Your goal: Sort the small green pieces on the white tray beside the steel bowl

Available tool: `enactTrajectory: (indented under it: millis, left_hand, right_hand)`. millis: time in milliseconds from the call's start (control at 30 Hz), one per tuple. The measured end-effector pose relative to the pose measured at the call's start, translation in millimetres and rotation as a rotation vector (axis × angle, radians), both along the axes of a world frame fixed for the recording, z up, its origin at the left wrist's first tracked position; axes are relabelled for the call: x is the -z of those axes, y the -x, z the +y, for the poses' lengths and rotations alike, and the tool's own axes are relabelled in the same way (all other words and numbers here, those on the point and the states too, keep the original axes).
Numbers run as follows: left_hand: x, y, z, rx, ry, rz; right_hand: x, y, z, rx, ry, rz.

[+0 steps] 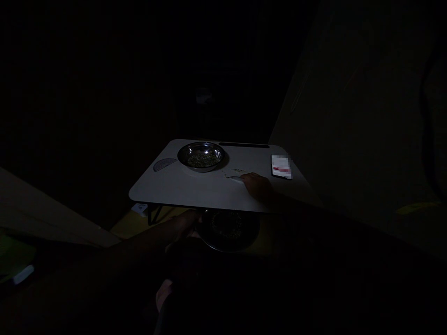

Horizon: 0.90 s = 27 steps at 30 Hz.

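Observation:
On the white table (181,190) my right hand (257,185) is closed on a thin, pale, flat piece (236,178) with a straight edge; its kind is too dark to tell. The piece lies low on the tabletop beside small scattered bits (239,170) that look like seeds or grains. Below the near edge of the table, my left hand (188,222) grips the left rim of a dark, wide bowl (226,244) with similar small bits inside. Another bowl, of shiny steel (201,168), stands on the table with small greenish bits covering its bottom.
A semicircular, patterned flat piece (165,164) lies left of the steel bowl. A phone (281,166) with a lit screen sits at the table's right side. A dark slot (243,145) runs along the far edge. Walls rise on the right; the surroundings are very dark.

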<state>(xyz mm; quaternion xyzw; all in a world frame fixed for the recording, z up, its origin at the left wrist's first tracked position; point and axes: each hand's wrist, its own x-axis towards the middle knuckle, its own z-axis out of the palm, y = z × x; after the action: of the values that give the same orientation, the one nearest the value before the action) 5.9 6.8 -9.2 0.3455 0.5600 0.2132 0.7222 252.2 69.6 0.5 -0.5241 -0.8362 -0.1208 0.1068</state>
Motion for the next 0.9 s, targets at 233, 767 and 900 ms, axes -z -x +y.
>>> enactTrajectory:
  millis: [233,767,900]
  left_hand:
    - [-1.6,-0.2,-0.8,-0.014,-0.003,0.024]
    - [-4.3,-1.8,-1.7,0.014,-0.011,0.008]
    - [-2.9,-1.7,-1.1,0.011,0.004,0.019]
  right_hand:
    - [1.0,-2.9,-8.2,-0.074,0.008,0.02]
    - [2.2,3.4,0.8,-0.029,-0.034,-0.032]
    - [4.7,1.3,4.0,-0.046,-0.034,-0.018]
